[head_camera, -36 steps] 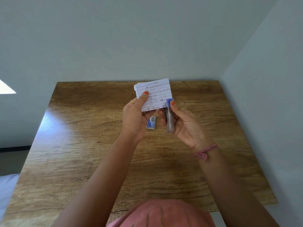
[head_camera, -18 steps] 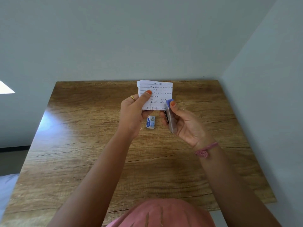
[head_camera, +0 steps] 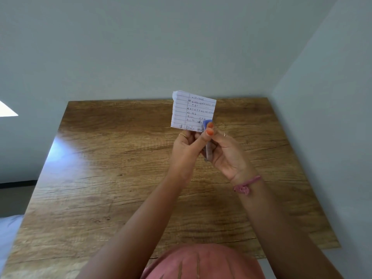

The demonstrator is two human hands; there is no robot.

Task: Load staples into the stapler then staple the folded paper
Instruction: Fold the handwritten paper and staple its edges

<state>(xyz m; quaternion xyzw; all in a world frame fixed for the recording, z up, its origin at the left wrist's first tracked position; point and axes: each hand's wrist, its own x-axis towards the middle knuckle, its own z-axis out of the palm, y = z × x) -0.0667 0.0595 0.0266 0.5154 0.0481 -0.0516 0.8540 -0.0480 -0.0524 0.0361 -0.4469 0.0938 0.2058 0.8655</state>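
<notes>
The folded paper [head_camera: 190, 111], lined and handwritten, is held upright above the wooden table [head_camera: 100, 178]. My left hand [head_camera: 186, 150] pinches its lower edge. My right hand [head_camera: 227, 156] grips a slim stapler [head_camera: 207, 144] with a blue tip, and that tip sits over the paper's lower right corner. Both thumbs press together at the stapler's head. The small staple box is hidden behind my left hand.
Grey walls close the table's far side and right side. A pink bracelet [head_camera: 245, 186] circles my right wrist. Pink clothing [head_camera: 201, 262] fills the bottom of the view.
The paper has shifted right and turned more upright. My left thumb slid down to the bottom corner beside my right thumb, and the stapler's tip now overlaps the paper. The staple box went out of sight.
</notes>
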